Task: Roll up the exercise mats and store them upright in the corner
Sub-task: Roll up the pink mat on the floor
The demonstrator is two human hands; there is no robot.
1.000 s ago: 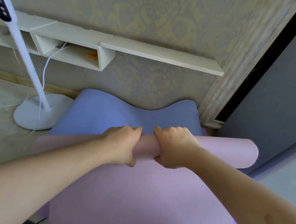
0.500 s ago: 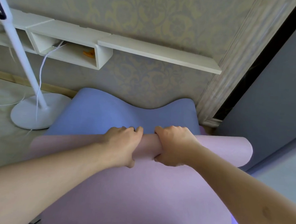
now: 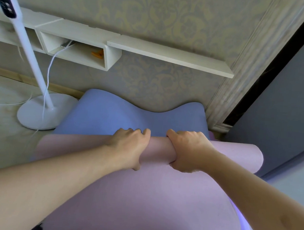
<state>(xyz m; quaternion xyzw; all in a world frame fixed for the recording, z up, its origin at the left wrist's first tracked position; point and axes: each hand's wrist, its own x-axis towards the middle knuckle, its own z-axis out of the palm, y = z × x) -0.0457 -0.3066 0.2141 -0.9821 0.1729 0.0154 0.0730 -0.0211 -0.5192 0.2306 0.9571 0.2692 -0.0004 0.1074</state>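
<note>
We judged the pink mat [image 3: 143, 198] light, soft & springy, likely to uncurl if let go; best gripped on the roll itself, w/ hands apart. It lay mid-frame on the floor, over a blue mat [image 3: 112, 116] at the wall. Left hand [image 3: 128, 147] & right hand [image 3: 188, 150] both curled round the pink roll, side by side. Roll's left end, fingertips & lower mat edge hidden or cut off.

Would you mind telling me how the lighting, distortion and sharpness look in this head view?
Head view: soft, even daylight without glare; wide-angle bending curves the shelf and door frame; both hands and the pink mat are sharp; a violet glow edges the mat's lower right.
</note>
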